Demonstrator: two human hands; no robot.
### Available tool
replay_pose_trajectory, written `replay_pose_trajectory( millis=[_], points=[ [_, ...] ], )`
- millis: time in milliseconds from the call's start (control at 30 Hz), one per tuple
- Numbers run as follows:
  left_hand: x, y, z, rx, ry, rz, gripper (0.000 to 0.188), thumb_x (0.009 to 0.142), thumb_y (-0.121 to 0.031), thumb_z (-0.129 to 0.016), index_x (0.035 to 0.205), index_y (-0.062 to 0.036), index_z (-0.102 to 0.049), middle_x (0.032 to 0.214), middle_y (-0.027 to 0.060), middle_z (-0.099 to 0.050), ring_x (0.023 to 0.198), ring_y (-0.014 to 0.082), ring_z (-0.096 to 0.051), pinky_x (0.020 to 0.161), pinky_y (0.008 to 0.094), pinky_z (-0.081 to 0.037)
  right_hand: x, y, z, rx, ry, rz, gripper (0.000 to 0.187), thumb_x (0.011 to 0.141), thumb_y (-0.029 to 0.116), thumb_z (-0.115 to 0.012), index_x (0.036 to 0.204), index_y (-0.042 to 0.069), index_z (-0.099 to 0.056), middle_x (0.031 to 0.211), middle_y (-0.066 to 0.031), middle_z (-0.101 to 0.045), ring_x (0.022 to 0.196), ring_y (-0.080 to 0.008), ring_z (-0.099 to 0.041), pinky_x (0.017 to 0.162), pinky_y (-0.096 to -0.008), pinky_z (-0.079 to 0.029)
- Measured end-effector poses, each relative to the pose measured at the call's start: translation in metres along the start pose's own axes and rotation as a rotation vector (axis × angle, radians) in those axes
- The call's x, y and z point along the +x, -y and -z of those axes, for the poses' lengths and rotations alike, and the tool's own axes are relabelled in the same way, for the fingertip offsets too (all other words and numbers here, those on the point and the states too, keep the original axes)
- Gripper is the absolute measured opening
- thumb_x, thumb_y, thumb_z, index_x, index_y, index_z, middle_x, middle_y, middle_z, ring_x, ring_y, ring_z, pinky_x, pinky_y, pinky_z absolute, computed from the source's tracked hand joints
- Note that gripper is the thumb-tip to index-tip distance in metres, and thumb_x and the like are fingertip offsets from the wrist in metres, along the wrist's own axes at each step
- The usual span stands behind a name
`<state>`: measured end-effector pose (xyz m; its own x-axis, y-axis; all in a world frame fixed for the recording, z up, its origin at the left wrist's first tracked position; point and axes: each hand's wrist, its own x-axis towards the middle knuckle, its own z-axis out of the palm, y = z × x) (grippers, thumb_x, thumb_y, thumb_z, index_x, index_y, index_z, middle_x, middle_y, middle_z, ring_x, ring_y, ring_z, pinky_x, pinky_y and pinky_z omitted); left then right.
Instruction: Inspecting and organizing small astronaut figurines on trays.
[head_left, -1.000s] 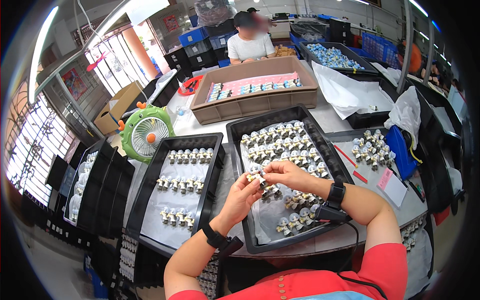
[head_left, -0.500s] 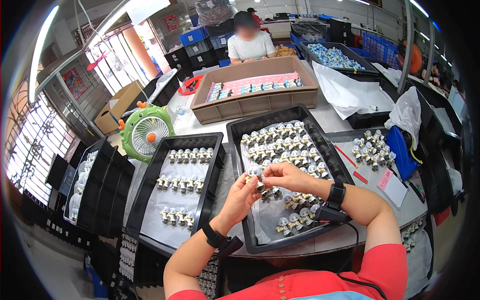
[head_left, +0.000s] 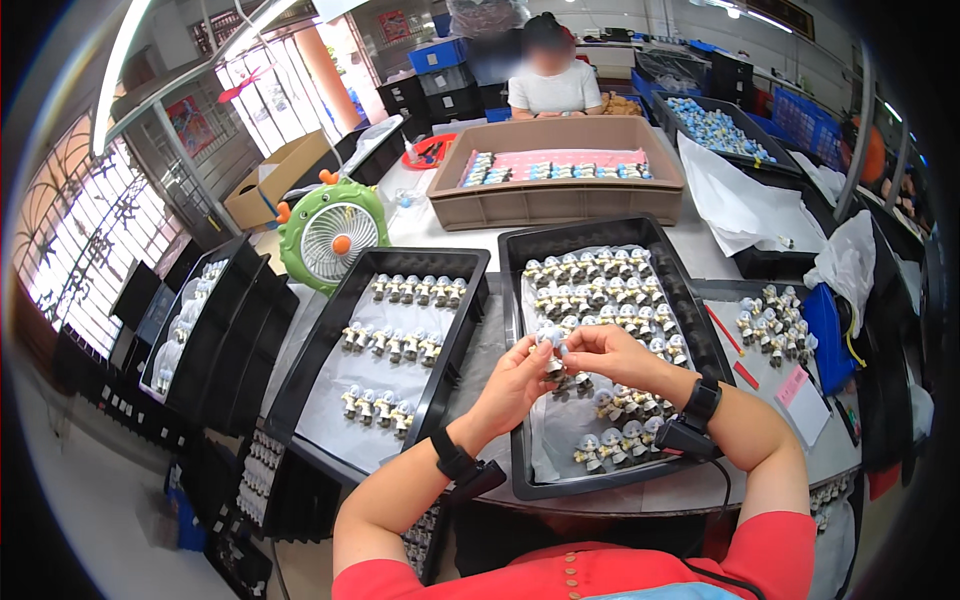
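Observation:
A small figurine (head_left: 552, 348) with a pale blue-grey head and a cream and dark body is held between both hands. Fingers and thumb of my left hand (head_left: 512, 388) grip it from the left. My right hand (head_left: 612, 353) pinches at its upper right side. Both hands are over a black tray (head_left: 715, 345), lined with white sheet, where rows of similar figurines (head_left: 600, 297) lie. To the left stands a second black tray (head_left: 462, 345) with three spaced rows of the same figurines (head_left: 392, 344). My fingers partly hide the held figurine.
A green fan (head_left: 335, 240) stands behind the left tray. Farther back is a brown bin (head_left: 560, 207) of figurines, with a person (head_left: 553, 88) seated beyond. On the right are loose figurines (head_left: 775, 325), a red stick (head_left: 722, 328), a paper pad (head_left: 802, 405) and a blue pouch (head_left: 828, 340).
The whole view has shifted, so the trays and hands appear farther right and slightly lower. Both hands still hold the figurine at nearly the same spot over the right tray.

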<state>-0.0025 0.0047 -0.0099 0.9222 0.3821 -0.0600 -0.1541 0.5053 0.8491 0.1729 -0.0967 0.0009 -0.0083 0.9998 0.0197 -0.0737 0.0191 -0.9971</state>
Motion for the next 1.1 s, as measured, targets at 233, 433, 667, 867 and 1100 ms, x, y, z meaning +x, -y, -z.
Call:
replay_pose_trajectory(
  millis=[233,433,667,867,1100],
  points=[
    [-0.0002,-0.0005,-0.0014,0.01,0.007,-0.004,0.025,0.096,-0.03,-0.052,0.114,-0.0137,-0.047,0.106,-0.002,-0.057,0.095,0.0093,-0.055,0.085,0.0305,-0.042,0.0012,-0.0018,0.0006,-0.034,-0.007,-0.022,0.018,0.088,0.016,-0.062,0.098,0.001,-0.06,0.089,-0.0025,-0.063,0.082,-0.0081,-0.059,0.077,-0.0247,-0.049],
    [-0.0005,0.0003,-0.0043,0.018,-0.021,-0.009,0.026,0.094,-0.034,-0.055,0.111,-0.0147,-0.048,0.101,-0.0039,-0.057,0.091,0.007,-0.056,0.076,0.0258,-0.041,0.0009,-0.0021,0.0019,-0.041,0.017,-0.009,0.018,0.089,0.016,-0.062,0.098,0.001,-0.059,0.09,-0.0025,-0.063,0.082,-0.0078,-0.059,0.077,-0.0243,-0.048],
    [0.001,0.0004,-0.0004,0.023,0.0,0.003,0.025,0.095,-0.031,-0.054,0.113,-0.0152,-0.047,0.106,-0.0034,-0.057,0.096,0.0085,-0.055,0.083,0.0304,-0.043,0.0008,-0.0011,0.0012,-0.015,0.011,-0.024,0.018,0.089,0.015,-0.061,0.099,0.0,-0.059,0.091,-0.003,-0.062,0.084,-0.0088,-0.059,0.079,-0.0253,-0.049],
    [0.0004,0.0001,0.0005,0.02,0.005,0.01,0.023,0.095,-0.03,-0.053,0.112,-0.0158,-0.047,0.106,-0.0039,-0.057,0.096,0.0084,-0.055,0.083,0.0303,-0.043,-0.0002,0.0005,0.001,-0.01,0.014,-0.019,0.018,0.089,0.015,-0.061,0.099,0.0,-0.059,0.092,-0.0034,-0.063,0.085,-0.009,-0.06,0.08,-0.0255,-0.05],
    [0.0003,-0.0004,-0.0009,0.011,0.017,0.006,0.022,0.096,-0.03,-0.052,0.112,-0.0161,-0.047,0.106,-0.0041,-0.057,0.095,0.0079,-0.055,0.083,0.0299,-0.042,0.0008,-0.0015,0.0017,-0.022,0.015,-0.009,0.018,0.089,0.015,-0.061,0.098,0.0,-0.059,0.091,-0.0032,-0.062,0.084,-0.0085,-0.059,0.079,-0.0251,-0.049]
  ],
)
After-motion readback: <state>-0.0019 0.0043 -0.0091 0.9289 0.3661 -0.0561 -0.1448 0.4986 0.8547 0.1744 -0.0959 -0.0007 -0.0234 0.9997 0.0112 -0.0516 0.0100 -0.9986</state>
